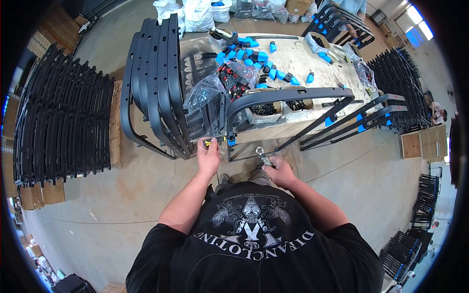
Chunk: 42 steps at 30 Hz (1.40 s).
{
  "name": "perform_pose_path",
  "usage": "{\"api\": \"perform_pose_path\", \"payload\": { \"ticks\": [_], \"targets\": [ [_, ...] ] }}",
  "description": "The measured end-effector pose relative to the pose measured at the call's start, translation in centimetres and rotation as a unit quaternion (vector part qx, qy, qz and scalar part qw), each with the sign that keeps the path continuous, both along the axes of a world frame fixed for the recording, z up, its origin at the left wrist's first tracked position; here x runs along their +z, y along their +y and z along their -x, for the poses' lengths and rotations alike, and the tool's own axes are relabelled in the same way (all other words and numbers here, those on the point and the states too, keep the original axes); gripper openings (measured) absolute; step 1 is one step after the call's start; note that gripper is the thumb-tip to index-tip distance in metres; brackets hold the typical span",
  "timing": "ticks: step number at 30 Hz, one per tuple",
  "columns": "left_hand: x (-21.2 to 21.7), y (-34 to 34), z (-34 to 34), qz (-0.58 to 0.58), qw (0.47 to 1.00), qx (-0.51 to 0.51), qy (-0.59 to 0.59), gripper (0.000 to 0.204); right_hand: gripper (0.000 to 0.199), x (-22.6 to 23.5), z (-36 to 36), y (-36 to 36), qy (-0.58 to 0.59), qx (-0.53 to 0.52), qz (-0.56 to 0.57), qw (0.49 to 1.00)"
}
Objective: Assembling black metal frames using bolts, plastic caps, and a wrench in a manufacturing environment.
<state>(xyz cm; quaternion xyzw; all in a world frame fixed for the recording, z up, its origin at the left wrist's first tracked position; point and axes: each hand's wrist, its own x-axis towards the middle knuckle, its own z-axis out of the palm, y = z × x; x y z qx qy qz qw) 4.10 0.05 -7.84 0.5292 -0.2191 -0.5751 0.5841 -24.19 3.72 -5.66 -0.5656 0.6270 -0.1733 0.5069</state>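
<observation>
My left hand [209, 155] is gripping a yellow-handled screwdriver [215, 141], its tip pointing right of my fingers at the blue cap [231, 140] on the curved black frame [288, 95]. My right hand [278, 171] is clenching a small metal tool [264, 157], just beyond my fingertips.

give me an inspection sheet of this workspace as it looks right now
surface: plywood worktable, bare wood showing between the parts
job's things: curved black frame lying over the table's near edge, a blue cap at its lower end
clutter: loose blue caps, clear bags of small parts, small boxes of black hardware
hands: left hand holds a yellow-handled tool at the frame's end; right hand grips a small metal tool
cables: nothing seen
surroundings: black frames leaning at the table's left, more stacked on the concrete floor, cardboard boxes
</observation>
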Motion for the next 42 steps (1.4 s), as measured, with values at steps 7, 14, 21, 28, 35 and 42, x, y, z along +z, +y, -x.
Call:
{"api": "perform_pose_path", "payload": {
  "ticks": [7,14,21,28,35,42],
  "targets": [
    [0.9,-0.6,-0.6,-0.034,0.999,0.021,0.012,0.012,0.042,2.9,-0.4,0.4,0.03,0.011,-0.027,0.999],
    [-0.3,-0.4,-1.1,-0.049,0.991,-0.008,0.127,0.018,0.041,3.4,-0.9,0.8,-0.007,-0.008,-0.014,1.0],
    [-5.4,-0.1,-2.7,0.046,0.99,-0.027,-0.129,0.027,0.026,4.7,-1.6,1.3,-0.012,0.007,-0.008,1.0],
    [1.2,-1.1,-0.3,-0.039,0.999,-0.009,-0.026,0.019,0.025,3.4,-2.4,0.1,-0.127,-0.04,-0.064,0.989],
    [-2.2,-1.7,0.4,-0.029,0.981,0.012,-0.19,0.013,0.023,0.2,-5.4,-3.7,-0.119,0.012,-0.002,0.993],
    [-0.8,-1.7,0.7,-0.028,0.974,-0.013,-0.222,0.009,0.036,-0.6,-9.8,-7.3,0.084,0.104,0.026,0.991]
  ]
}}
